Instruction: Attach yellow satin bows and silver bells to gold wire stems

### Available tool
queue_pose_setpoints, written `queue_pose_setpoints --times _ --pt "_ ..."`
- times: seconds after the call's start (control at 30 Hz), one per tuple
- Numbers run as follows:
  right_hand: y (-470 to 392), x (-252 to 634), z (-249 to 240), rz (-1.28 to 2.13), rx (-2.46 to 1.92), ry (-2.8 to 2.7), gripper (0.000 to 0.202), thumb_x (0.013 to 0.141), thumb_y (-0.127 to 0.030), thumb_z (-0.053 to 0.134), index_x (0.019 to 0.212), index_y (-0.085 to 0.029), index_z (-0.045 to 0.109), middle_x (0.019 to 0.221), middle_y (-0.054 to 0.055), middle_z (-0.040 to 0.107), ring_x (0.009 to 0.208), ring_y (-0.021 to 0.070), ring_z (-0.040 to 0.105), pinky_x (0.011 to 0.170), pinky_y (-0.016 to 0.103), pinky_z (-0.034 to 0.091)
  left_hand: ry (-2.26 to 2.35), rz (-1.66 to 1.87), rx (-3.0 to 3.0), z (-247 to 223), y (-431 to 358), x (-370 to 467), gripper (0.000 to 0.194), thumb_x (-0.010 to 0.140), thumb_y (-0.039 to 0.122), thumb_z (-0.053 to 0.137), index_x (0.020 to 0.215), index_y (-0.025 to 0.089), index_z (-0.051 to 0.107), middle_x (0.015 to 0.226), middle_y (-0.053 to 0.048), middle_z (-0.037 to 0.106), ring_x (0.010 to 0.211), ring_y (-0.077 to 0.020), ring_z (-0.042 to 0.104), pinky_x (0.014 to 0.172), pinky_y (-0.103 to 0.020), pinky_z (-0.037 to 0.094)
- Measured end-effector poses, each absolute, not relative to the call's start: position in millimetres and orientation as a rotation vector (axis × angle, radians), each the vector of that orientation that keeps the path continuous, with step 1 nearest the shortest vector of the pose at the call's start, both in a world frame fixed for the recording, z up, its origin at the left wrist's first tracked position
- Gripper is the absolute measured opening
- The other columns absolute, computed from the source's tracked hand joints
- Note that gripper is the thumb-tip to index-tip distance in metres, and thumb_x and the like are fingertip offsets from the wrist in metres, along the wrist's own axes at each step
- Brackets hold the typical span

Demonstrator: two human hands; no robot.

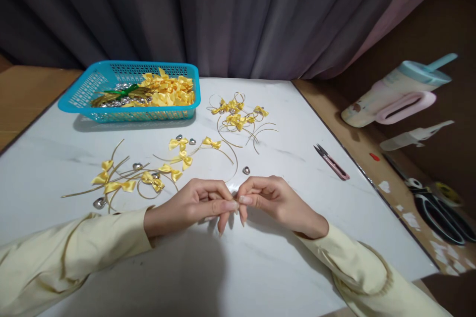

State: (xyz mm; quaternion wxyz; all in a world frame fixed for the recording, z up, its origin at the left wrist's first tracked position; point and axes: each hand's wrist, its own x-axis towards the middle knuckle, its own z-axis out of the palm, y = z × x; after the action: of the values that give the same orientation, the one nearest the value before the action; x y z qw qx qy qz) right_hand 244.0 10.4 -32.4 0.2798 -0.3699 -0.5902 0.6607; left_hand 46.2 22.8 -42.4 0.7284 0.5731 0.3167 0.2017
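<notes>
Yellow satin ribbon bows on thin gold wire loops (238, 114) are the work in hand, and a finished-looking cluster of them lies just right of the turquoise plastic mesh basket (80, 99). In front of the basket, more bows with loose gold strips (141, 178) and small silver heart charms (99, 202) lie spread out, seemingly unassembled. The basket itself holds many more yellow bows, so I judge most of the job remains. Nearer than the basket, at the middle of the white marble-patterned tabletop (260, 267), the left hand (189, 205) and right hand (275, 200) meet fingertip to fingertip, each grip pinched closed on something too small to make out. Pink thread snips (332, 162) lie far right of the basket.
</notes>
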Motion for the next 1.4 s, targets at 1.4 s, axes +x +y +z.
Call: queue_pose_setpoints --times 1.4 --pt "9.4 247.9 -39.5 0.886 -0.935 -2.014 0.014 0.086 -0.013 0.052 0.08 -0.015 0.064 0.075 0.006 0.068 0.07 0.014 0.061 0.065 0.025 0.048 0.639 0.529 1.318 -47.1 29.2 47.1 0.018 0.085 0.027 0.058 0.076 0.012 0.059 0.06 -0.004 0.066 0.049 -0.0077 0.042 0.048 -0.021 0.032"
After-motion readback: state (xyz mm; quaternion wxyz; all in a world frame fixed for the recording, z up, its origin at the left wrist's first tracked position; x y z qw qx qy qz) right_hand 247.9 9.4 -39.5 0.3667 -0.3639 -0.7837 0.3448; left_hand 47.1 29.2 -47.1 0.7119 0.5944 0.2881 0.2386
